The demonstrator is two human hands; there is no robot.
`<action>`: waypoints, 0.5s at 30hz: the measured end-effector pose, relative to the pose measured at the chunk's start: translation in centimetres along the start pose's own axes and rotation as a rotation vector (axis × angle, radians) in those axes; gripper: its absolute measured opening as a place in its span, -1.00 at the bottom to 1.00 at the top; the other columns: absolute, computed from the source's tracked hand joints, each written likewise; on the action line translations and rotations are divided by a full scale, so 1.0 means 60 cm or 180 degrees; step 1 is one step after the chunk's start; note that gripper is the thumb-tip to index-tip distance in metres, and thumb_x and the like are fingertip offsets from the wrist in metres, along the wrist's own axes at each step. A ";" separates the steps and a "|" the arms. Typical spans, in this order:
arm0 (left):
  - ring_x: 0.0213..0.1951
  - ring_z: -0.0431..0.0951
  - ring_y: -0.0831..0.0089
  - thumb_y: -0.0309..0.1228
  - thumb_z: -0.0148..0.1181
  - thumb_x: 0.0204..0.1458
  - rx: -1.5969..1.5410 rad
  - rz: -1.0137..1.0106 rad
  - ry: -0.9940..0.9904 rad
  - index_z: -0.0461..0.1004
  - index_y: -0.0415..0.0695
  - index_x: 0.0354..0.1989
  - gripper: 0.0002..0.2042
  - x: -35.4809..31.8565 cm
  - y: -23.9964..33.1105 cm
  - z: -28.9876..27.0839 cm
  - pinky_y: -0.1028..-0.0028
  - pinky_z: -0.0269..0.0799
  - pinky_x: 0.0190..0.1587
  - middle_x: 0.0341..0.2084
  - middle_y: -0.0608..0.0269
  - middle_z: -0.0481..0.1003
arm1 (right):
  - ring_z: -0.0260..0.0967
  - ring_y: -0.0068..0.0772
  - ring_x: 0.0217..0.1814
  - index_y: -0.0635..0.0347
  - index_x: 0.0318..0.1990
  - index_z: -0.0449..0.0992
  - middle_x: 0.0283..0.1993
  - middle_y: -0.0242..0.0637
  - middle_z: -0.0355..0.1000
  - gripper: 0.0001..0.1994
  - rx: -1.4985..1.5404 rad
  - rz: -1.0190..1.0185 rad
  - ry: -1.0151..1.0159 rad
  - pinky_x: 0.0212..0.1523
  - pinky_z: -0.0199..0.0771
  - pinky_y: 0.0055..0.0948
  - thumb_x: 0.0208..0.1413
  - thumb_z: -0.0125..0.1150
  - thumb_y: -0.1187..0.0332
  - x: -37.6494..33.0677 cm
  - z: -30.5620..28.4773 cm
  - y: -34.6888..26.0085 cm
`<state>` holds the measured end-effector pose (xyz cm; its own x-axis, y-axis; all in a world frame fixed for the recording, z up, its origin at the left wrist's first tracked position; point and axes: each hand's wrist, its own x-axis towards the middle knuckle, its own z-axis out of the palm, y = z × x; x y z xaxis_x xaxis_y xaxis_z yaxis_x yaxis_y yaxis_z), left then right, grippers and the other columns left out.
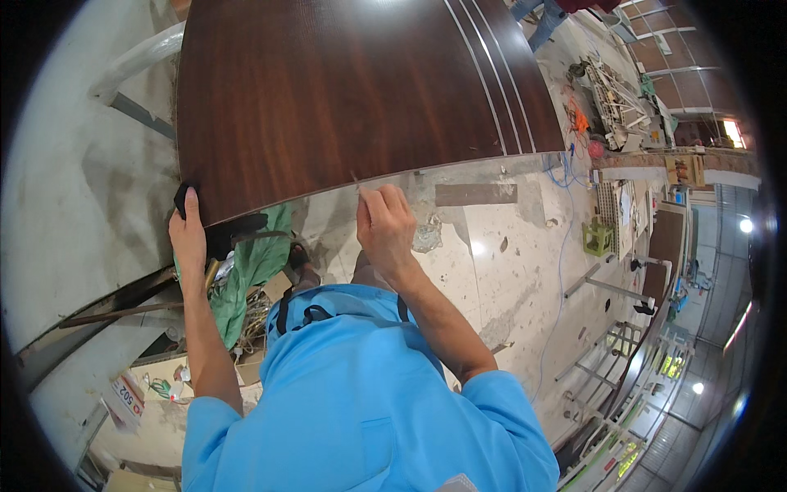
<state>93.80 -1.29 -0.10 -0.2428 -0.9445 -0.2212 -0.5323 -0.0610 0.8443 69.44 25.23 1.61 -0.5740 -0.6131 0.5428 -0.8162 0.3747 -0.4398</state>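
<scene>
A dark brown wood-grain panel (328, 90) with three silver strips near its right end lies in front of me. At its near left corner my left hand (189, 234) is closed, thumb up, on a small black object (181, 198) whose kind I cannot make out. My right hand (387, 223) is just off the panel's near edge, its fingers pinched together. A tiny thin piece shows by those fingertips against the edge; what it is, I cannot tell.
A pale wall or sheet (90, 180) stands at left, with a wrapped pipe (139, 61) reaching the panel. Below lie a green cloth (246, 287) and scraps. Rightward are a blue hose (560, 295), a green crate (598, 238) and metal frames (611, 289). A person's legs (545, 25) stand beyond.
</scene>
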 end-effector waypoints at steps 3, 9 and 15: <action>0.05 0.56 0.21 0.14 0.07 0.35 0.0013 0.0034 -0.0070 0.51 -0.43 0.15 -0.30 -0.003 0.005 -0.003 0.31 0.38 0.18 -0.01 -0.06 0.60 | 0.49 -0.06 -0.28 0.12 -0.22 0.60 -0.34 -0.16 0.47 -0.84 -0.0565 0.0407 0.0223 -0.31 0.49 -0.12 0.02 0.35 0.54 0.022 -0.032 0.024; -0.01 0.57 0.23 0.10 0.11 0.35 -0.0072 -0.0001 0.0068 0.52 -0.41 0.13 -0.35 -0.009 0.002 0.008 0.31 0.41 0.13 -0.05 -0.03 0.61 | 0.48 -0.04 -0.24 0.18 -0.15 0.61 -0.30 -0.15 0.47 -0.82 -0.1098 0.0306 0.0367 -0.26 0.49 -0.13 0.07 0.28 0.51 0.038 -0.071 0.144; -0.03 0.59 0.26 0.08 0.12 0.34 -0.0138 0.0011 0.0096 0.55 -0.39 0.08 -0.38 -0.008 0.004 0.010 0.31 0.44 0.11 -0.05 -0.01 0.62 | 0.46 -0.06 -0.30 0.14 -0.23 0.57 -0.37 -0.17 0.44 -0.85 -0.0037 0.0111 0.0031 -0.33 0.44 -0.14 0.06 0.28 0.58 -0.034 0.043 -0.050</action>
<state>93.28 -0.66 -0.08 -0.2196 -0.9540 -0.2040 -0.4958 -0.0710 0.8656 73.24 23.58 -0.04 -0.6027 -0.5926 0.5343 -0.7963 0.4039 -0.4503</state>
